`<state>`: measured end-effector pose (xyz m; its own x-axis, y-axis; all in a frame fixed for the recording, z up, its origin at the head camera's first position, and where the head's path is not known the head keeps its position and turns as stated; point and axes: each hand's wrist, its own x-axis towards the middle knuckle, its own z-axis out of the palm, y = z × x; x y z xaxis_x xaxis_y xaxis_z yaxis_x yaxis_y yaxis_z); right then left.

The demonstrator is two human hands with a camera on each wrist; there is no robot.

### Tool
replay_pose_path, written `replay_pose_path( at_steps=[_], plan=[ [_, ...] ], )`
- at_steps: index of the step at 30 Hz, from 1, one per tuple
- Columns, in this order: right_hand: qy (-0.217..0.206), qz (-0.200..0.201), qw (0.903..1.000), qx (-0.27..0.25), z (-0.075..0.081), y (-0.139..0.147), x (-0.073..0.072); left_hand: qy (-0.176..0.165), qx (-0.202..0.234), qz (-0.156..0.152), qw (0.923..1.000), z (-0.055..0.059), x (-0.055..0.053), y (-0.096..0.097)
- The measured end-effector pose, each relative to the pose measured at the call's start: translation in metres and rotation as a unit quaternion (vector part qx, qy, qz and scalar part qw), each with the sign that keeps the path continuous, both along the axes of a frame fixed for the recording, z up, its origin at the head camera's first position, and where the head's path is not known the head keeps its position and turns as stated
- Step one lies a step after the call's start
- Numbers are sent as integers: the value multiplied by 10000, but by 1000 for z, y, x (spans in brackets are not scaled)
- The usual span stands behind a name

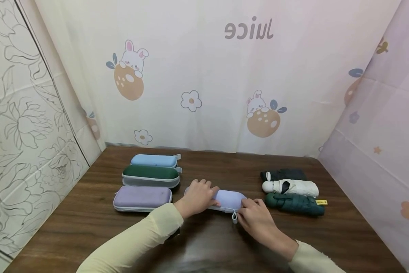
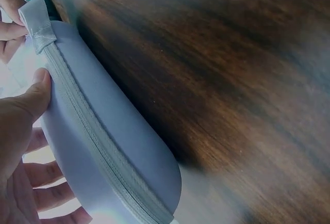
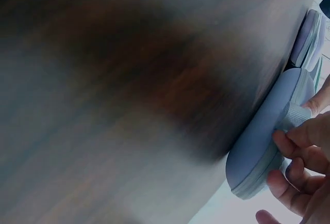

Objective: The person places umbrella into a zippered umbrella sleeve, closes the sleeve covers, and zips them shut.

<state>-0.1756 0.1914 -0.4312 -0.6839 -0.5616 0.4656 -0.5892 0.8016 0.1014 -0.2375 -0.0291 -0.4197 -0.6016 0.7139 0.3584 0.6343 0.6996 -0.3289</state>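
A lavender zippered case [image 1: 229, 199] with a pale grey zip lies in the middle of the wooden table. My left hand [image 1: 198, 197] grips its left part, thumb on the front side and fingers over the top; in the left wrist view the thumb [image 2: 38, 92] presses close to the zip [image 2: 87, 115]. At the case's right end, my right hand [image 1: 257, 220] pinches at the zip beside the fabric loop [image 1: 234, 217]. The right wrist view shows that thumb and forefinger [image 3: 296, 139] together just by the loop; the zip pull itself is hidden behind the fingers.
Left of the hands, a light blue case [image 1: 154, 160], a green case [image 1: 151, 173] and a purple case [image 1: 143, 197] lie in a row. To the right are three folded umbrellas: black [image 1: 287, 174], white [image 1: 298, 187] and dark green [image 1: 293, 203]. A printed curtain [image 1: 211, 76] hangs behind the table [image 1: 221, 167].
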Motion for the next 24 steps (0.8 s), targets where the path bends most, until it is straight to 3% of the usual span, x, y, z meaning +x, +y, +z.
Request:
replay_pose_path(
  at_steps=[2,7,11,14,16,20,22,24],
  plan=[
    [-30,-94,9999,42,0,1,-1,4,77,-41,10000,1,0,-1],
    [-283,-289,9991,149,2,9,-2,-491,210,-245,9983,2,-1,-11],
    [-636,-403,9971,84,8,20,-4,-1151,182,-172,9930,4,0,-28],
    [-1075,-470,9925,-331,13,31,-9,-1795,372,-9,9831,7,1,-44],
    [-1617,-450,9828,-776,14,36,-14,-2224,612,61,9730,9,1,-54],
    [-2841,-419,9469,-1444,13,39,-24,-2967,1058,64,9491,11,1,-67],
    [-3149,-492,9362,-1483,11,37,-27,-3191,1207,14,9400,11,0,-69],
    [-3243,-558,9335,-1422,9,35,-30,-3273,1272,-29,9363,10,-1,-69]
  ],
)
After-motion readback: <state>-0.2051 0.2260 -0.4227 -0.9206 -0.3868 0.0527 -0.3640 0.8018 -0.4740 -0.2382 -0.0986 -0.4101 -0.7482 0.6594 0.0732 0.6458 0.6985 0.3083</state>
